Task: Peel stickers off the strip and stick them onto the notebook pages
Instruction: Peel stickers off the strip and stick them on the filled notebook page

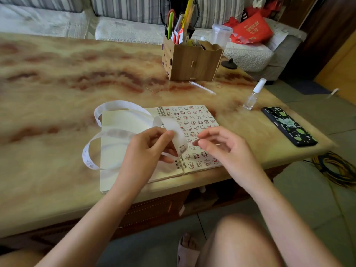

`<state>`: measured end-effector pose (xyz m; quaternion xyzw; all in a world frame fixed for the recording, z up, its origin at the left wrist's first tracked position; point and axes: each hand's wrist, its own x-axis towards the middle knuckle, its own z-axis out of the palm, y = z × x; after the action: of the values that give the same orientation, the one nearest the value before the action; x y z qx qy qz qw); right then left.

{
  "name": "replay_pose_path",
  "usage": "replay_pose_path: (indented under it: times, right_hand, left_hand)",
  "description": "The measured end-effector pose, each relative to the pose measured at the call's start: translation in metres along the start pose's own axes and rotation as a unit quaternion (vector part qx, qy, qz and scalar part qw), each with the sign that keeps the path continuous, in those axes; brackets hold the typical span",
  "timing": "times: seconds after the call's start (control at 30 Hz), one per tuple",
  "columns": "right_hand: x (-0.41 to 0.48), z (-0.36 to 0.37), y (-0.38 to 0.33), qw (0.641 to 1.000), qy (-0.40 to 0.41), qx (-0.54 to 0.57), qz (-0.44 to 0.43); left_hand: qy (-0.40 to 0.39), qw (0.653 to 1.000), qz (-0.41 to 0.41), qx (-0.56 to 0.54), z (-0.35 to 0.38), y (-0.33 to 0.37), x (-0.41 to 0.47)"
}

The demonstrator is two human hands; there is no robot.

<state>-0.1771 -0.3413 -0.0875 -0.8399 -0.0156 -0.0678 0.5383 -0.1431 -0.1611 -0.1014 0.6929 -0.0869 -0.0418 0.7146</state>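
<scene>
An open spiral notebook (200, 120) lies on the marble table; its right page is covered with several small cartoon stickers, its left page is blank. A long white backing strip (119, 105) loops over the left page. My left hand (146, 149) pinches the strip's near end, where one cartoon sticker (182, 148) sits on it. My right hand (219, 145) hovers just right of that sticker over the right page, fingers loosely curled, thumb and forefinger close together. Whether it holds anything I cannot tell.
A wooden pen holder (190, 60) with scissors and pens stands behind the notebook. A small clear bottle (252, 95) and a phone (289, 126) lie to the right near the table edge (250, 166). A sofa runs along the back.
</scene>
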Motion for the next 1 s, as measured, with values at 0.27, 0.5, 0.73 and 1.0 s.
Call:
replay_pose_path:
  times: [0.27, 0.5, 0.73, 1.0]
  right_hand:
    - [0.0, 0.018, -0.005, 0.997, 0.011, 0.072, -0.026]
    - [0.002, 0.023, -0.005, 0.996, 0.003, 0.065, -0.059]
    - [0.002, 0.023, -0.002, 0.997, 0.022, 0.047, -0.063]
    - [0.001, 0.022, 0.001, 0.997, 0.022, 0.036, -0.072]
  left_hand:
    - [0.011, 1.0, 0.008, -0.004, -0.003, 0.0, 0.002]
    - [0.009, 1.0, 0.01, -0.002, -0.001, 0.0, 0.001]
    - [-0.023, 1.0, -0.013, -0.01, 0.001, -0.002, 0.0]
    - [-0.035, 0.999, -0.01, 0.02, 0.001, -0.004, -0.001]
